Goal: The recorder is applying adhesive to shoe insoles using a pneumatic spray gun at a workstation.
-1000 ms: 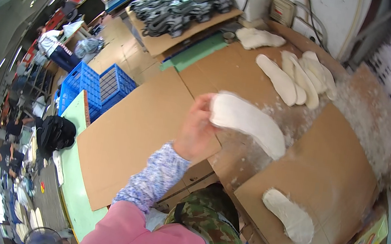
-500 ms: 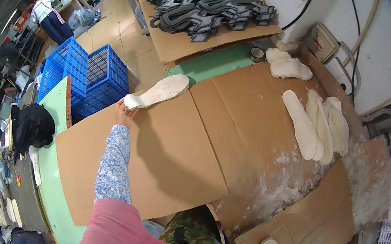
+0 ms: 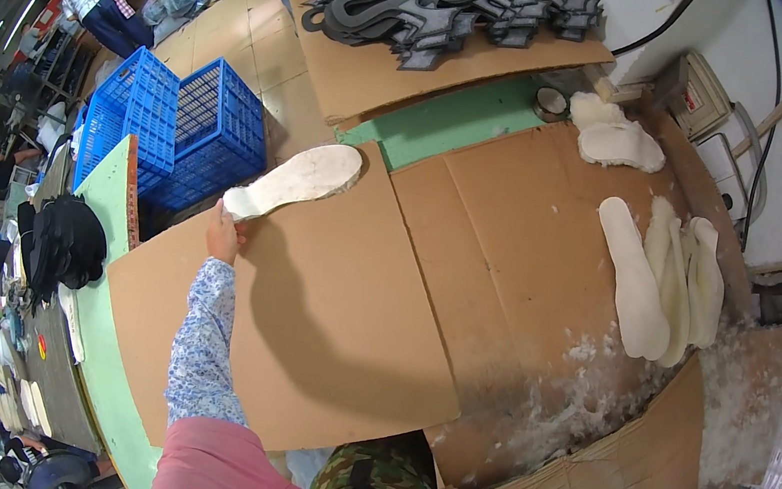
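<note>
My left hand (image 3: pixel 225 236), at the end of a floral sleeve, grips one end of a cream insole (image 3: pixel 310 178) with a fuzzy edge. The insole is raised over the far left part of a brown cardboard sheet (image 3: pixel 337 338), and a dark shadow falls below it. My fingers are closed on its narrower end; the wider end points away to the right. Several more cream insoles (image 3: pixel 632 286) lie side by side at the right of the table. Two fluffy pieces (image 3: pixel 623 145) rest farther back. My right hand is out of sight.
Blue plastic crates (image 3: pixel 222 123) stand beyond the table's left edge. At the back, a board carries a heap of grey cut pieces (image 3: pixel 436 8). A tape roll (image 3: pixel 551 103) sits near the wall. White fluff (image 3: pixel 579 404) litters the right side. Another person (image 3: pixel 98 3) stands far left.
My left hand and the insole have shifted slightly left and toward me. The view has also turned a little, so the insoles at the right appear lower and farther right.
</note>
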`<state>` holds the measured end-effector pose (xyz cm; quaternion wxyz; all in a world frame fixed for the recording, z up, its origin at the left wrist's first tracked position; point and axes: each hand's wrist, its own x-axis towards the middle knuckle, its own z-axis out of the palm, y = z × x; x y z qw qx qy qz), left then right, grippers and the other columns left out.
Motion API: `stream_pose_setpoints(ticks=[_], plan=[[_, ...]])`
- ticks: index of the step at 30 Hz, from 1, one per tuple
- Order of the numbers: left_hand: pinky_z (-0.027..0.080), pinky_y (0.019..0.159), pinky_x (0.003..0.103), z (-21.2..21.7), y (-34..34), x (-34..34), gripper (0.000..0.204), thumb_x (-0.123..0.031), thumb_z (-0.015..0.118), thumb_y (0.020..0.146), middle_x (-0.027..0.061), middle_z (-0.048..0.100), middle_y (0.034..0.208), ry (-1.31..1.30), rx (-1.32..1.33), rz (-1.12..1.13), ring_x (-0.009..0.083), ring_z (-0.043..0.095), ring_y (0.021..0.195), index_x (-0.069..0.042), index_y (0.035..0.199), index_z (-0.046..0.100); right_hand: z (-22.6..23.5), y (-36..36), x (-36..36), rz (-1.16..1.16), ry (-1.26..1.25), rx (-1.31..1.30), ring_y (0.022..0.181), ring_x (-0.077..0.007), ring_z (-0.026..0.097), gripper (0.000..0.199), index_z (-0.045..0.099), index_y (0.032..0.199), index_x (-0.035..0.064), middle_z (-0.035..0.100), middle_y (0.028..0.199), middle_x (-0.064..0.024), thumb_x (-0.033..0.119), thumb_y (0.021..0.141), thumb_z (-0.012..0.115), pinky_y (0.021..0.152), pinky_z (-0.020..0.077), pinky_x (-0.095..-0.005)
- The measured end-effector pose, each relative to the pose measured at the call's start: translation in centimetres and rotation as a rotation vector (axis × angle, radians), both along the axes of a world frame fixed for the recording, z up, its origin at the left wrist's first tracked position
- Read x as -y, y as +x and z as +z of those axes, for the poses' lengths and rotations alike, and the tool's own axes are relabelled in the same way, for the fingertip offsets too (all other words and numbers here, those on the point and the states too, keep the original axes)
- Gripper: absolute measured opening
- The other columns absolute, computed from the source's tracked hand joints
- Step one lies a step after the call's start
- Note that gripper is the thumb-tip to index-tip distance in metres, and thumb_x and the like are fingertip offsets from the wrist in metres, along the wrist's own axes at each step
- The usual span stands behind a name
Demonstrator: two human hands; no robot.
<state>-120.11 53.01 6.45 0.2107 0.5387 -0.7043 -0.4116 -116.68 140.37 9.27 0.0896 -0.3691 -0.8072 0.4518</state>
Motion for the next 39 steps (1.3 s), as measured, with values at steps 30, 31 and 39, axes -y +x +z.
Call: stream_pose_setpoints(ticks=[30, 31, 39], plan=[[0.051, 0.082, 0.048, -3.5, 10.5, 2.8, 0.033, -0.024, 0.044, 0.098, 0.0226, 0.065, 0.110, -0.592, 0.596, -0.506, 0.0404, 0.063, 0.097, -0.003, 0.118, 0.061, -1.3, 8.6, -1.9, 0.259, 0.117, -0.048, 0.053, -0.0058, 0.043, 0.025, 0.063, 0.113, 0.0041, 0.057, 0.076, 0.0029, 0.020, 0.098, 0.053, 0.045, 0.0333, -0.0237], [0.053, 0.079, 0.047, -2.8, 10.8, 3.9, 0.034, -0.022, 0.044, 0.098, 0.0221, 0.066, 0.110, -0.256, 0.691, -0.530, 0.0369, 0.066, 0.094, -0.004, 0.122, 0.059, 3.4, 14.8, -5.1, 0.149, 0.235, -0.025, 0.053, -0.0056, 0.042, 0.024, 0.063, 0.113, 0.0042, 0.057, 0.075, 0.0030, 0.020, 0.099, 0.052, 0.045, 0.0331, -0.0236], [0.053, 0.063, 0.037, -0.2, 3.2, -2.0, 0.040, -0.032, 0.047, 0.098, 0.0071, 0.065, 0.092, 0.207, 0.162, -0.336, 0.0234, 0.061, 0.072, -0.008, 0.129, 0.055, 12.2, 19.0, -13.2, -0.527, 0.188, 0.111, 0.051, -0.0082, 0.046, 0.021, 0.062, 0.094, 0.0067, 0.047, 0.061, 0.0021, 0.026, 0.086, 0.061, 0.045, 0.0366, -0.0275]])
